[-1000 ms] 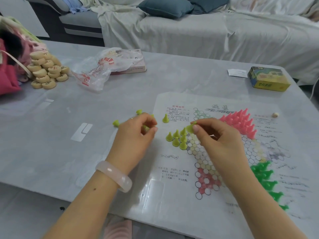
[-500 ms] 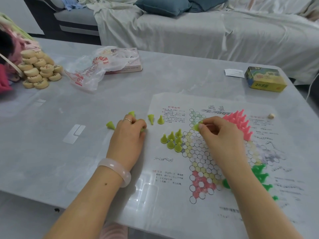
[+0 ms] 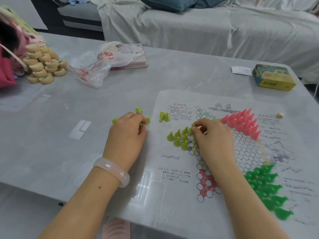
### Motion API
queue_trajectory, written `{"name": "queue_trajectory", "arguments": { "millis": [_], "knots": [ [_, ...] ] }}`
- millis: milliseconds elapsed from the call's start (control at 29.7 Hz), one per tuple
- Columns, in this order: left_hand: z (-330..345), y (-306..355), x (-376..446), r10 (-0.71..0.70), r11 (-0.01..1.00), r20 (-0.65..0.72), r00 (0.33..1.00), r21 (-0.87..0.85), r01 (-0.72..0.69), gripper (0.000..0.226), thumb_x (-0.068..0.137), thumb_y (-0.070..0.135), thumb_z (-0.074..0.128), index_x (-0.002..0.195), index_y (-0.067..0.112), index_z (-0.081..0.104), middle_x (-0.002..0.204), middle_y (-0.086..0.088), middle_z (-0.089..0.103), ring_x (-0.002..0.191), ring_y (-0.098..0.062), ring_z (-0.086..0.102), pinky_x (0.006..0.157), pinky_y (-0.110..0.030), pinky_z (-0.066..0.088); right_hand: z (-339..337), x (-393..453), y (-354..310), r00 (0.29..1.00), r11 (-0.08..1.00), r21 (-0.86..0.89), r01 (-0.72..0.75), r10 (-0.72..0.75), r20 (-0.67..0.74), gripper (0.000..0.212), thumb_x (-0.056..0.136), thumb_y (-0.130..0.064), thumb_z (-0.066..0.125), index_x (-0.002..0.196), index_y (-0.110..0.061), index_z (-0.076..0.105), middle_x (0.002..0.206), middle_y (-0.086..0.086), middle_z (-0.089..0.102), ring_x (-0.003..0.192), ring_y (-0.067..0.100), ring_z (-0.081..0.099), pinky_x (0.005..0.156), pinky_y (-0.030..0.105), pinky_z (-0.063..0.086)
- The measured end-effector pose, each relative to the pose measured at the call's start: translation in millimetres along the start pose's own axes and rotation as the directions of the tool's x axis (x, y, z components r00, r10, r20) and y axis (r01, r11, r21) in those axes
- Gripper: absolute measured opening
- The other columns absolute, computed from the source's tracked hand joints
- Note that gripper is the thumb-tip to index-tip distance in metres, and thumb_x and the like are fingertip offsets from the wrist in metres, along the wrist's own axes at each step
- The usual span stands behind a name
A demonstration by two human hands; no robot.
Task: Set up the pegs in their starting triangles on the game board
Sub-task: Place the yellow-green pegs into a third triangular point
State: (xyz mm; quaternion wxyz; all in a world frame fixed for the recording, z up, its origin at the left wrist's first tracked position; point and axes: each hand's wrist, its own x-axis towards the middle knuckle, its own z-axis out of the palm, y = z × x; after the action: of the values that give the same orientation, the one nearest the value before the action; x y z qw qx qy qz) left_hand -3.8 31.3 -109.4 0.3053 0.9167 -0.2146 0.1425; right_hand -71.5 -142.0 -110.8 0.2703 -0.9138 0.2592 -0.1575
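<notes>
Two hands on yellow-green pegs

Head cam: right hand (image 3: 213, 138) pinches one yellow-green peg (image 3: 191, 129) betw thumb & fingertips, at the edge of the standing yellow-green cluster (image 3: 179, 138) on the paper game board (image 3: 172, 169). Left hand (image 3: 127, 137) curls round loose pegs (image 3: 144, 122) on the table (image 3: 51, 135), just left of the board. Pink pegs (image 3: 241, 122) and green pegs (image 3: 265, 187) fill their triangles.

Both forearms reach forward side by side, bare, palms down. The left hand (image 3: 127, 135) has its fingers (image 3: 140, 120) curled downward, gripping something small at their tips; a ring sits on one finger and a pale bangle circles the wrist. The right hand (image 3: 213, 137) lies knuckles up, thumb and forefinger pinched together at its left edge.
</notes>
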Motion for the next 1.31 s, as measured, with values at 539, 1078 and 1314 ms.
{"name": "queue_trajectory", "arguments": {
  "millis": [539, 1078, 1314],
  "knots": [
    [-14, 41, -4, -0.208, 0.223, 0.506, 0.837, -0.809, 0.544, 0.011, 0.085, 0.003, 0.054, 0.08, 0.011, 0.05, 0.056, 0.002, 0.064, 0.051, -0.007, 0.054, 0.05, -0.014, 0.045, -21, -29, -33, 0.977, 0.84, 0.527, 0.13, -0.198, 0.074, 0.014, 0.084, -0.018, 0.061, 0.089, -0.028, 0.069, 0.084, -0.011, 0.067, 0.076, 0.003, 0.059, 0.062, 0.008, 0.044],
    [-14, 32, 0, -0.238, 0.46, 0.422, 0.875, -0.744, 0.484, 0.015, 0.084, 0.0, 0.056, 0.082, 0.015, 0.057, 0.074, -0.007, 0.061, 0.05, -0.001, 0.055, 0.053, -0.012, 0.048, -37, -14, 4, 0.999, 0.908, 0.419, 0.009, 0.006, -0.035, 0.011, 0.084, -0.021, 0.061, 0.092, -0.02, 0.068, 0.079, -0.015, 0.065, 0.074, -0.002, 0.058, 0.073, 0.015, 0.048],
    [-13, 27, 1, -0.309, 0.622, 0.334, 0.89, -0.637, 0.455, 0.028, 0.092, 0.003, 0.044, 0.08, 0.017, 0.065, 0.077, -0.001, 0.06, 0.057, -0.004, 0.058, 0.074, -0.023, 0.053, -18, -17, 8, 0.999, 0.991, 0.13, 0.031, -0.036, 0.029, 0.012, 0.085, -0.021, 0.058, 0.09, -0.018, 0.069, 0.081, -0.006, 0.066, 0.071, 0.005, 0.056, 0.062, 0.008, 0.037]
  ]
}}
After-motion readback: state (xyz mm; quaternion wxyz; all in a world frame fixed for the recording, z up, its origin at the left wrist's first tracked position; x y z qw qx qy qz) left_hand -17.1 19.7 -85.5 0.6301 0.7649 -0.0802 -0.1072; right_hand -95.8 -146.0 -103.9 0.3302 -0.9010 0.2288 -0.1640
